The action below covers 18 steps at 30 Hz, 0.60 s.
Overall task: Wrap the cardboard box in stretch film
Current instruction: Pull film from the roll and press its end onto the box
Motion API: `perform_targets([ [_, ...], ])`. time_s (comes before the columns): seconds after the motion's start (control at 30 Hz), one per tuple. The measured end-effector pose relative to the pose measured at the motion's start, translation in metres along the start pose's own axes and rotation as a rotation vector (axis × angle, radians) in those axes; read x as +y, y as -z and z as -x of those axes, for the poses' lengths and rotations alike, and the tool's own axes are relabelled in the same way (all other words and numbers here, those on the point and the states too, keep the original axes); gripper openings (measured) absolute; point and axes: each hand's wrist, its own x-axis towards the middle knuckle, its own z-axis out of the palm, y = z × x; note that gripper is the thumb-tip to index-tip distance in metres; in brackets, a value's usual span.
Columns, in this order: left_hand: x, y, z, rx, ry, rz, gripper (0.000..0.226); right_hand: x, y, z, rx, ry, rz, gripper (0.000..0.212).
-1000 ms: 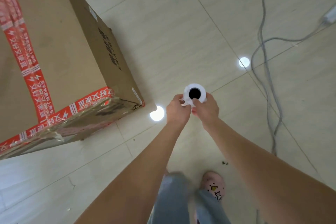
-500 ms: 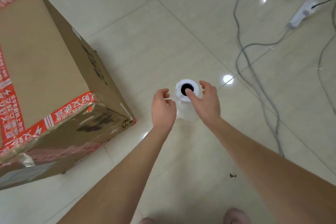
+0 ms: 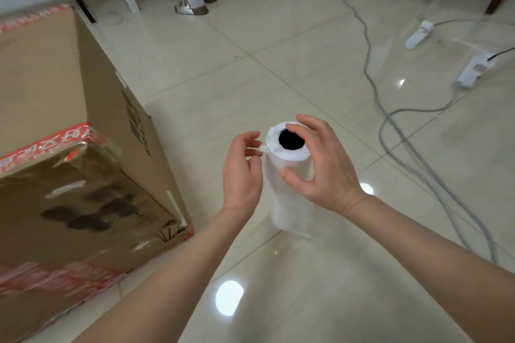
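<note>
Now parted: left hand (image 3: 242, 172) pinching freed film tail (image 3: 263, 148), right hand (image 3: 326, 167) clasping upright roll (image 3: 289, 203); cardboard box (image 3: 69, 120) waiting at nine o'clock.

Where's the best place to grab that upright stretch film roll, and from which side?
Take the stretch film roll by its upper wall, from the right, as the right hand does. It stands upright on the floor, and the left hand pinches the loose film tail on its left, toward the cardboard box.
</note>
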Motion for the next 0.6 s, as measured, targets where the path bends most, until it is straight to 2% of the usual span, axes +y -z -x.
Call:
perform_targets([
  [0.17, -0.015, -0.005, 0.002, 0.007, -0.083, 0.091, 0.040, 0.008, -0.008, -0.001, 0.117, 0.078, -0.004, 0.060],
  [0.3, -0.006, 0.006, 0.015, -0.108, -0.061, 0.102, 0.050, 0.003, -0.002, -0.003, 0.098, 0.080, 0.040, 0.061],
  [0.4, 0.006, 0.014, 0.017, -0.203, -0.027, 0.107, 0.052, -0.005, 0.000, -0.002, 0.089, 0.016, 0.039, 0.060],
  [0.47, 0.013, 0.016, 0.017, -0.224, -0.032, 0.063, 0.043, -0.008, 0.001, 0.000, 0.073, 0.002, 0.055, 0.058],
  [0.6, 0.017, 0.023, 0.011, -0.184, -0.032, -0.032, 0.020, -0.008, 0.012, -0.002, 0.047, 0.085, 0.164, 0.054],
])
